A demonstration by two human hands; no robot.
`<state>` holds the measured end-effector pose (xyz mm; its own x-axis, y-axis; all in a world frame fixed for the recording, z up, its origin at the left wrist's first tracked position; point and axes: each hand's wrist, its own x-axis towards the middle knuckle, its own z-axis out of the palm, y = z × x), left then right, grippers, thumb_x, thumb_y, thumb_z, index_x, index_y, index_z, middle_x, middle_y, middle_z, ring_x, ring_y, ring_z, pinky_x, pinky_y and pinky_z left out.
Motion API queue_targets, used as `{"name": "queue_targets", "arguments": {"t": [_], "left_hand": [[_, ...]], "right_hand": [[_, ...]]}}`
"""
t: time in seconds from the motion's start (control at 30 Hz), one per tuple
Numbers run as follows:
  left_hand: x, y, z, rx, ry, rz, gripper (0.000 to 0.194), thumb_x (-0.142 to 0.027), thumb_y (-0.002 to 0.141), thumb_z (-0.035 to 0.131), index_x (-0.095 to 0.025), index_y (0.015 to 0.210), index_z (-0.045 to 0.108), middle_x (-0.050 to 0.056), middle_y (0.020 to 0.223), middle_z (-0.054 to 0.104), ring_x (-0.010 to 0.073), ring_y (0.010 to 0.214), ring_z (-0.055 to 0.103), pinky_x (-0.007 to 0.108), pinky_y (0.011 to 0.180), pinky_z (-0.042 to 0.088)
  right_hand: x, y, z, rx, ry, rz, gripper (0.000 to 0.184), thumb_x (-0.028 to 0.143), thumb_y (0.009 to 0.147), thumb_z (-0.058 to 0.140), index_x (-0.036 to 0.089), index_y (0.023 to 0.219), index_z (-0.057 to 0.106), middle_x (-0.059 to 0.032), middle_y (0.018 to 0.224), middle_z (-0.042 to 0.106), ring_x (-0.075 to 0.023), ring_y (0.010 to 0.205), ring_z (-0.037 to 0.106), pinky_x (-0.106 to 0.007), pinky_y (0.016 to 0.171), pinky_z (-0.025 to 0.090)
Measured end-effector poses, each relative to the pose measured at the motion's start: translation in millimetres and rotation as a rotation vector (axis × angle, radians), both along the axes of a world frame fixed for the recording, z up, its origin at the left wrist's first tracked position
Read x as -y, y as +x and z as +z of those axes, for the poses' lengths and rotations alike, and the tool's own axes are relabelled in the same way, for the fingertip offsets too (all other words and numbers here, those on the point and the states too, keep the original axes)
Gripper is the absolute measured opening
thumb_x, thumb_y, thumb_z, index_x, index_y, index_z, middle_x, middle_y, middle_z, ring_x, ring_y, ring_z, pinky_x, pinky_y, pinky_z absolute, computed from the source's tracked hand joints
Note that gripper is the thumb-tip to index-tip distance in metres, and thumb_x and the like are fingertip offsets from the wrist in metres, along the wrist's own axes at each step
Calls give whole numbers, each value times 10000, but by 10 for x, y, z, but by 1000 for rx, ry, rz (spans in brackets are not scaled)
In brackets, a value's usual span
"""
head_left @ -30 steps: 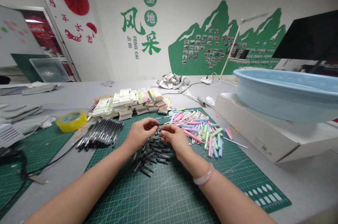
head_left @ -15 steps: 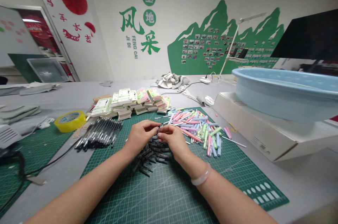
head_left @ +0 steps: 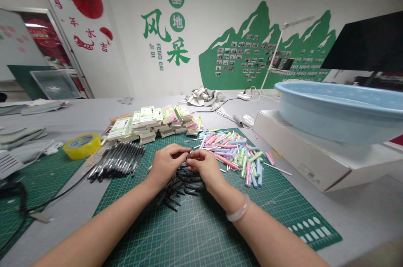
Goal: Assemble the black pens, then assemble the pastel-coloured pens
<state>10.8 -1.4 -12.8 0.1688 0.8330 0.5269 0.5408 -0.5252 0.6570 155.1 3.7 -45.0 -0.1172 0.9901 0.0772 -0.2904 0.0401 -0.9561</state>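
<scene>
While L hand point(head_left: 166, 162) & R hand point(head_left: 206, 166) meet above the green cutting mat point(head_left: 220, 233), both are pinched, thumb to index, w/ next to no gap. Between their fingertips is a small dark part point(head_left: 189, 154), seemingly gripped by both, tho it's too tiny & blurred to say exactly what it is. Right below, partly hidden by the hands, lies a loose heap of black pieces point(head_left: 181, 187), pointing every which way. To the R, near R hand, a pile of pastel tubes point(head_left: 233, 149) in pink, blue, green & purple, w/ thin white sticks mixed in. On the L, a bunch of clear pens point(head_left: 118, 161) lies roughly parallel, partly on the mat, partly on the grey worktop point(head_left: 355, 212). Yellow tape roll point(head_left: 82, 146) sits further L. Behind the mat's centre: stacked small boxes point(head_left: 154, 122). Far R, a lt-blue basin point(head_left: 330, 111) rests on a white carton point(head_left: 292, 158). R wrist has a pale bangle point(head_left: 238, 213).
</scene>
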Motion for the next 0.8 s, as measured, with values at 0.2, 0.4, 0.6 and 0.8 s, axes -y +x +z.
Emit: {"name": "queue_targets", "arguments": {"t": [0.2, 0.4, 0.6, 0.8], "left_hand": [[35, 16, 0, -23, 11, -28, 202, -245, 819, 562, -230, 947, 717, 36, 904, 678, 158, 851, 617, 252, 736, 483], [99, 74, 26, -24, 72, -39, 201, -179, 810, 551, -217, 938, 700, 39, 903, 648, 150, 846, 600, 221, 662, 475], [129, 96, 2, -6, 61, -36, 153, -186, 795, 560, -199, 887, 682, 41, 890, 640, 158, 856, 593, 236, 692, 479], [-52, -33, 23, 136, -136, -30, 178, -312, 785, 575, -175, 838, 675, 42, 813, 672, 166, 751, 617, 256, 656, 497]], "right_hand": [[-9, 4, 33, 11, 27, -41, 123, 170, 583, 674, 146, 688, 614, 20, 604, 594, -114, 515, 540, -263, 536, 450], [26, 27, 97, 57, 83, -75, 90, 160, 590, 654, 144, 672, 619, 9, 603, 599, -117, 544, 532, -253, 537, 418], [27, 8, 66, 72, 84, -90, 76, 143, 585, 645, 147, 652, 608, 26, 575, 575, -103, 506, 505, -246, 522, 407], [45, -20, 94, 117, 137, -8, 184, 205, 625, 677, 157, 787, 605, -8, 704, 640, -138, 574, 585, -269, 565, 465]]}}
